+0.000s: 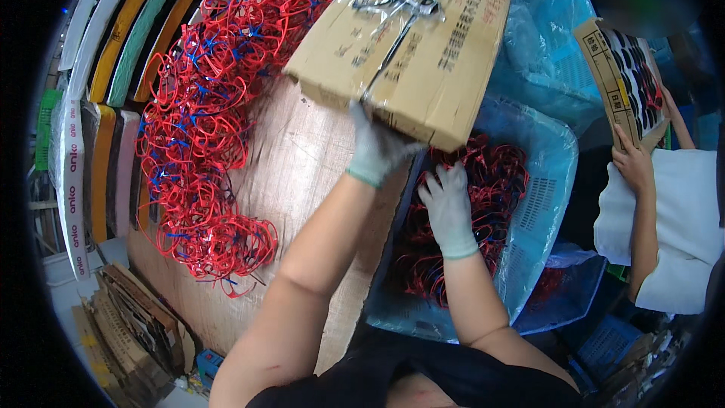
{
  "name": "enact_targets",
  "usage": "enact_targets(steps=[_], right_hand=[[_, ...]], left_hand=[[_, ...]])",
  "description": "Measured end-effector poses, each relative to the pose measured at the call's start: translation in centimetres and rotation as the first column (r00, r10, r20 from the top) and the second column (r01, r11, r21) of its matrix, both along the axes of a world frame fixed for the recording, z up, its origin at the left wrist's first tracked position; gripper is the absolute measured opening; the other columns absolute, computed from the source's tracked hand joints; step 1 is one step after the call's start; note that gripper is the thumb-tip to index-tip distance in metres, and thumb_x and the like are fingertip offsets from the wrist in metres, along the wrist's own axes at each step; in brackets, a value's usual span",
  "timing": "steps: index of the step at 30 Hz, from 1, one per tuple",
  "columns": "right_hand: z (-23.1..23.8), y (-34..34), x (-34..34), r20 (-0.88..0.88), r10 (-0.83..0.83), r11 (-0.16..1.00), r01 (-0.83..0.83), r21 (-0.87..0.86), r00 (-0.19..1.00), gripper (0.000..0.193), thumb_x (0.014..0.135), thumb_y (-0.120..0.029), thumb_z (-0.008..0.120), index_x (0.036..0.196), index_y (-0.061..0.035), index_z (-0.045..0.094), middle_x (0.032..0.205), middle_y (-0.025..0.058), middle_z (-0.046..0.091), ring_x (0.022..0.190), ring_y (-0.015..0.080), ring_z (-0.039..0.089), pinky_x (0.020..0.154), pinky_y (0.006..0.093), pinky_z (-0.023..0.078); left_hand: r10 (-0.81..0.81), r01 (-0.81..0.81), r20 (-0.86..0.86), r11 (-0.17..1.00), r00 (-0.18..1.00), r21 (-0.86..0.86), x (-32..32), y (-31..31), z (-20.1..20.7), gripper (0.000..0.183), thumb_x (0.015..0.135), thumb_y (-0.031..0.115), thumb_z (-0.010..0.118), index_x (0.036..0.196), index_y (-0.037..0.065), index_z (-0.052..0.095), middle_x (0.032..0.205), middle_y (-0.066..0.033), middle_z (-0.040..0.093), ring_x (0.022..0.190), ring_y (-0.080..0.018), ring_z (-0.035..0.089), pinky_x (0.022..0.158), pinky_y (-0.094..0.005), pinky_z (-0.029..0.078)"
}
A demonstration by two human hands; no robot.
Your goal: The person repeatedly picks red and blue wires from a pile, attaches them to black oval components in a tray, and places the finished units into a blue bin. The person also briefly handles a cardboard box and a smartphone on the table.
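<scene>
The grey-gloved left hand [375,149], its grip unclear, probably steadied the brown cardboard box [411,57] by the right edge of the wooden bench [281,155], while the grey-gloved right hand [450,211], fingers parted, was over thin red frames [500,170] in the blue plastic crate [555,181].

Pale wooden table [291,132] in a workroom, its bare surface catching soft light. Boards [121,30] edged in white, orange and green line the left side; cardboard pieces [124,325] are stacked at lower left.

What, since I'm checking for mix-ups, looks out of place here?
A small cluster of what look like silvery, dark-rimmed eyeglass frames lies atop the cardboard carton; it looks odd because the tangled heap on the wooden table is mostly red.
</scene>
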State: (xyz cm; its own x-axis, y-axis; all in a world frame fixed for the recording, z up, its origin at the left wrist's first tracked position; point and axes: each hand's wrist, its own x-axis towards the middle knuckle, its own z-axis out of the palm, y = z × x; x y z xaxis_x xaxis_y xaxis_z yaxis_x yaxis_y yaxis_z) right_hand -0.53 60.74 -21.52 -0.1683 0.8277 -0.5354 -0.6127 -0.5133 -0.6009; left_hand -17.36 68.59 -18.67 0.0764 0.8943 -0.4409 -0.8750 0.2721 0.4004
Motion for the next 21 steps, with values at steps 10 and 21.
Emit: enact_targets(steps=[10, 21], right_hand=[[6.0, 18.6, -9.1, 0.036, -0.332, 0.943, 0.333, -0.018, 0.942, 0.064, 0.082, -0.019, 0.081, 0.137, -0.0170, 0.049, 0.138, 0.0007, 0.051, 0.128, 0.0230, 0.043, 0.110, 0.0537, 0.028], [4.5, 27.4, -13.4, 0.124, -0.492, 0.868, 0.496, 0.001, 0.862, 0.072, 0.082, -0.017, 0.079, 0.142, -0.0099, 0.040, 0.140, 0.0064, 0.051, 0.131, 0.0264, 0.045, 0.113, 0.0559, 0.025]], left_hand=[[-0.139, -0.056, -0.730, 0.970, 0.669, -0.236, -6.9, 7.0, 3.0, 0.059, 0.092, 0.054, 0.060, 0.114, -0.001, 0.055, 0.093, -0.0107, 0.057, 0.074, -0.0195, 0.059, 0.065, -0.0331, 0.052], [-0.179, 0.170, -0.688, 0.897, -0.704, -0.408, -8.2, -20.5, -1.2, 0.094, 0.080, 0.059, 0.063, 0.142, -0.008, 0.040, 0.148, -0.0350, 0.034, 0.138, -0.0518, 0.031, 0.115, -0.0617, 0.019]])
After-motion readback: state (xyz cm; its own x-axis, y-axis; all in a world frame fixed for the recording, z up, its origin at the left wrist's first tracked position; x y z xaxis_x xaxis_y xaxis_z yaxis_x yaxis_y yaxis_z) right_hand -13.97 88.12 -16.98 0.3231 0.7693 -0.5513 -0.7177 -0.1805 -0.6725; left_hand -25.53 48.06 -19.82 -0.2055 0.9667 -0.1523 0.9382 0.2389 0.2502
